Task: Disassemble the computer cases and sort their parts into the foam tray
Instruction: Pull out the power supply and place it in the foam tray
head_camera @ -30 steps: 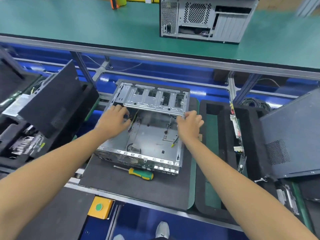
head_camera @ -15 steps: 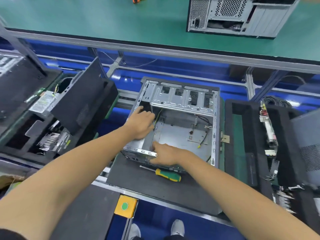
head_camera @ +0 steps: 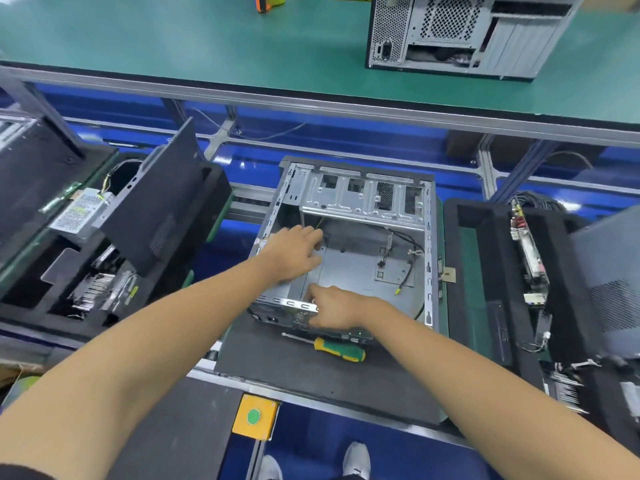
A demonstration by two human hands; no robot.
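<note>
Head view: open silver sheet-metal computer case (head_camera: 363,216) lies on its side on a dark grey mat (head_camera: 311,375), centre of the counter, open side up, w/ loose black wires (head_camera: 405,251) over its bare floor panel. Left hand (head_camera: 294,252) reaches in over the case's left wall, palm down, fingers loosely spread & only slightly bent; what its grip has hold of, if anything, can't be told, fingertips sit in shadow near the drive bay. Right hand (head_camera: 332,306) is at the case's near rail, fingers curled, thumb & forefinger seemingly pinching the rail edge, though the contact pt is partly hidden. Green-and-yellow-handled screwdriver (head_camera: 332,348) lies on the mat just in front of the case, untouched. Black foam tray (head_camera: 485,271) sits just right of the case, holding a green circuit board (head_camera: 530,258) on edge in a slot. Another black foam tray (head_camera: 114,251) to the left carries a silver perforated power supply (head_camera: 79,213) & a black side panel (head_camera: 166,199) leaning upright. Second silver computer case (head_camera: 464,32) stands upright on the green-topped upper counter (head_camera: 173,46), well apart. Yellow box w/ green button (head_camera: 254,416) sits at the near edge.
</note>
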